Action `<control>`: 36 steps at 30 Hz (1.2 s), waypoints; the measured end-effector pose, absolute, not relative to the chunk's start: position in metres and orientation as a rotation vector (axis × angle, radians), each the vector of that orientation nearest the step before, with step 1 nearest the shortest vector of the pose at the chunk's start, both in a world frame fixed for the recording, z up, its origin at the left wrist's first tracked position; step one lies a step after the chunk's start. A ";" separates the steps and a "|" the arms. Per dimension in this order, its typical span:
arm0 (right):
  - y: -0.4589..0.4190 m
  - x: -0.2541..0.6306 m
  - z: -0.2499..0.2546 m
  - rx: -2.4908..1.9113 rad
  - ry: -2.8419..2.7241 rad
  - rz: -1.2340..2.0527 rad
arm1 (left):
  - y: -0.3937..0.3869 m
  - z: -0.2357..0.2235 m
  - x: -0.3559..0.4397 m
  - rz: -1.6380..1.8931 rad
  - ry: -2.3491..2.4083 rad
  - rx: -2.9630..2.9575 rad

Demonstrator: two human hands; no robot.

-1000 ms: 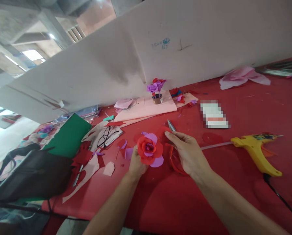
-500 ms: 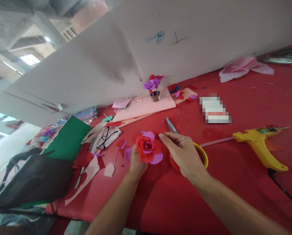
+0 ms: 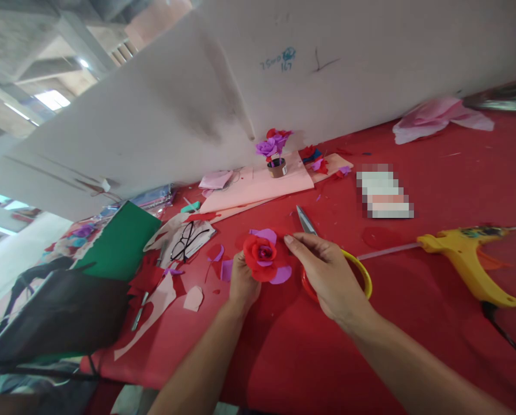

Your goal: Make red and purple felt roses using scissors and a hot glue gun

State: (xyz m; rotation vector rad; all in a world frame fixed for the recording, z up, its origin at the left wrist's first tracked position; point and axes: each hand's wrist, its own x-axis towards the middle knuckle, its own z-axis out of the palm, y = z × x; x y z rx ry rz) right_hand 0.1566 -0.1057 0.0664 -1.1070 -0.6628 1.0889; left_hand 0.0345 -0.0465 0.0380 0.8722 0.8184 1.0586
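Note:
My left hand (image 3: 244,283) is closed around the underside of a paper flower (image 3: 264,258), whose stem is hidden. The flower has layered red and purple petals and faces up toward me. At its right edge, the thumb and fingers of my right hand (image 3: 327,271) are pinched together on what looks like a red petal, hard to tell from the red table behind. Scissors (image 3: 304,220) lie on the table under my right hand, blades pointing away, with a yellow and red handle partly hidden.
A yellow glue gun (image 3: 465,256) with its glue stick lies at the right. Behind stands a small pot (image 3: 277,169) of purple and red paper flowers on pink sheets (image 3: 241,196). Eyeglasses (image 3: 184,245), paper scraps (image 3: 193,298) and a green sheet (image 3: 118,242) lie left.
The view has shifted slightly, so most things sit a little farther right. Both hands keep their places at the flower, with its face turned slightly.

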 end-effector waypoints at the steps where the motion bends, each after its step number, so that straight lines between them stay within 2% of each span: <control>1: -0.106 0.156 0.067 -1.106 -0.648 1.098 | -0.047 0.039 0.035 1.086 0.804 0.885; 8: -0.105 0.156 0.071 -1.084 -0.519 1.149 | -0.045 0.041 0.034 1.165 0.799 0.970; 23: -0.107 0.154 0.067 -1.141 -0.589 1.128 | -0.035 0.026 0.017 1.084 0.737 1.209; 36: -0.108 0.155 0.059 -1.114 -0.610 1.160 | -0.040 0.034 0.021 1.122 0.788 0.960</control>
